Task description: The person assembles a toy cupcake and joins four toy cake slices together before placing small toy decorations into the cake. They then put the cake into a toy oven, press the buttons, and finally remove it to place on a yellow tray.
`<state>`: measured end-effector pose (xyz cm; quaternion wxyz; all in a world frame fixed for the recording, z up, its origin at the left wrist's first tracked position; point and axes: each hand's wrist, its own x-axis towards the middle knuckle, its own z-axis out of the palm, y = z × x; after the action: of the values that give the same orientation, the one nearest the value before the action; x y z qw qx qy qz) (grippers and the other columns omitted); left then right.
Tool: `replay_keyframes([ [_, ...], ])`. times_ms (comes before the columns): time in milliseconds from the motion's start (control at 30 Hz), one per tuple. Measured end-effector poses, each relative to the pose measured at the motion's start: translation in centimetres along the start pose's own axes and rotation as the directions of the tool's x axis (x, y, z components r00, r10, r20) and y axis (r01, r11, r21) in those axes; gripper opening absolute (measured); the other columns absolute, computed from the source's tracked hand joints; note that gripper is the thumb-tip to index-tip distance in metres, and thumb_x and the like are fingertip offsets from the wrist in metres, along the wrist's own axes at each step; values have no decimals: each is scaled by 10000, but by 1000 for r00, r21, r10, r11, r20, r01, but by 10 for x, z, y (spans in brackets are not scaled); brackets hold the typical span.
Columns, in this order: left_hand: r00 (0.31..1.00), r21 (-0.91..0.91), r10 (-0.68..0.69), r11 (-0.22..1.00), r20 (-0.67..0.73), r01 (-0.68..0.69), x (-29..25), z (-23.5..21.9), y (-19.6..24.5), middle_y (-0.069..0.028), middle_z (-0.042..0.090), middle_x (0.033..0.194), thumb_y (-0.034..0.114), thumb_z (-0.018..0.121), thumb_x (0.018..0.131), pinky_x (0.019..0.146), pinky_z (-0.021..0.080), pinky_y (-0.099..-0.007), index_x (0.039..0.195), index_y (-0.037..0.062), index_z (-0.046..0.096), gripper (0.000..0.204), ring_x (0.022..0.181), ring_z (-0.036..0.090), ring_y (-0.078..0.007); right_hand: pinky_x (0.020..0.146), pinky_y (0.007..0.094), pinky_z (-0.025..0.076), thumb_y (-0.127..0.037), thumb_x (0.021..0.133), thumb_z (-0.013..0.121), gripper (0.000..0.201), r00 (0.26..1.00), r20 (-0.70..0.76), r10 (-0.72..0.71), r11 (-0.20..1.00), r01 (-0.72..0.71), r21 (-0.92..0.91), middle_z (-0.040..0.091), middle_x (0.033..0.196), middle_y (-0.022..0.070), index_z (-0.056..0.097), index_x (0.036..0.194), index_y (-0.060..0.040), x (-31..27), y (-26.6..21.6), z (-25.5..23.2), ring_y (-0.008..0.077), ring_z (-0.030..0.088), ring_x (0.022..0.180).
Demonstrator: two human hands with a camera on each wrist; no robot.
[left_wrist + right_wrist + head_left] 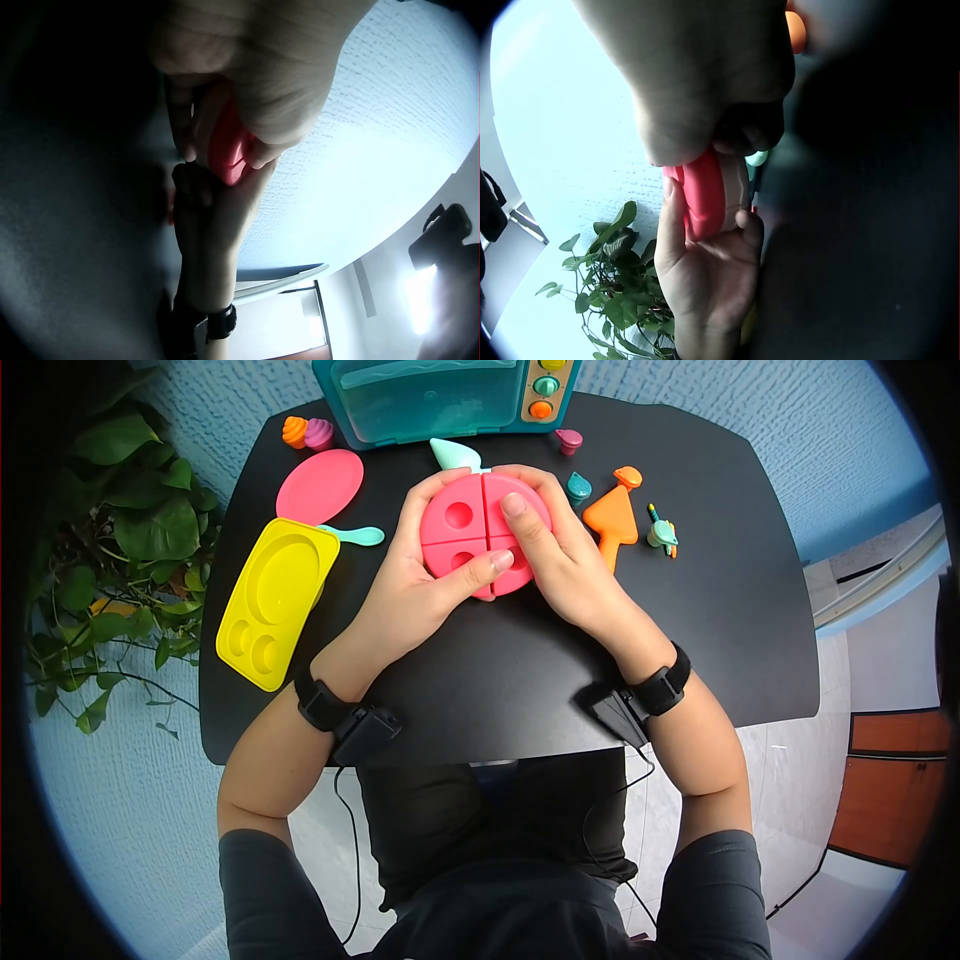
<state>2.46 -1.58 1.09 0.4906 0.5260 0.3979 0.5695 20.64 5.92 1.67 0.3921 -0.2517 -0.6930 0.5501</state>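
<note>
Both hands hold a round pink toy cake [455,493] above the black table. Its top is split into wedges by crossing grooves, with round dimples in them; the right wrist view shows a beige layer [733,184] under the pink one. My left hand [415,580] grips the left side, thumb on the lower part of the top. On the right side my right hand [570,565] grips the cake, its thumb lying across the top. Just beyond the cake is a mint-green pointed piece [455,455], its near end partly hidden by the cake and fingers.
A teal toy oven [430,405] stands at the back. Left lie a yellow tray [302,615], a pink oval plate [320,487], a mint spoon [362,536] and small cupcake toppers [318,434]. Right are an orange spatula [612,518] and several small toppers [578,486].
</note>
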Motion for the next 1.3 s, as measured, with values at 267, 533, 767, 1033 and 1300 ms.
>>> replay_keyframes([
  [267,997,-77,-73,994,12,74,0,0,3,-102,547,1472,41,771,1020,864,682,-373,1643,152,329,772,1244,678,-226,1054,342,520,-408,1182,542,489,1000,7,-8,1000,8,-15,655,1320,140,498,1479,-22,0,1,-1,188,632,1230],
  [533,997,-101,-83,991,1,83,1,0,3,-90,569,1443,41,802,1000,878,653,-318,1616,109,350,767,1260,651,-187,1051,357,527,-404,1181,542,490,1000,8,-4,999,4,-47,664,1331,158,493,1483,-21,0,4,-1,205,645,1233],
  [767,994,-128,-108,986,10,109,1,-2,4,-80,569,1450,36,807,995,904,642,-311,1627,107,350,783,1283,635,-176,1067,361,521,-408,1180,542,495,1000,15,6,1000,-6,-16,660,1345,162,492,1486,-22,0,3,-2,217,644,1253],
  [1033,999,-118,-35,992,-12,33,3,-1,-1,-77,569,1456,23,803,993,947,634,-317,1630,107,351,785,1318,622,-177,1075,377,532,-413,1173,554,520,1000,-4,-16,996,16,-90,685,1351,187,488,1503,-17,0,3,-1,257,675,1267],
  [1300,992,-154,-122,981,4,122,2,-2,7,-81,568,1462,2,799,986,1101,578,-356,1618,101,355,779,1352,604,-184,1073,390,541,-425,1167,563,542,1000,0,-23,993,23,-115,699,1359,210,485,1518,-19,0,3,-1,290,694,1268],
])
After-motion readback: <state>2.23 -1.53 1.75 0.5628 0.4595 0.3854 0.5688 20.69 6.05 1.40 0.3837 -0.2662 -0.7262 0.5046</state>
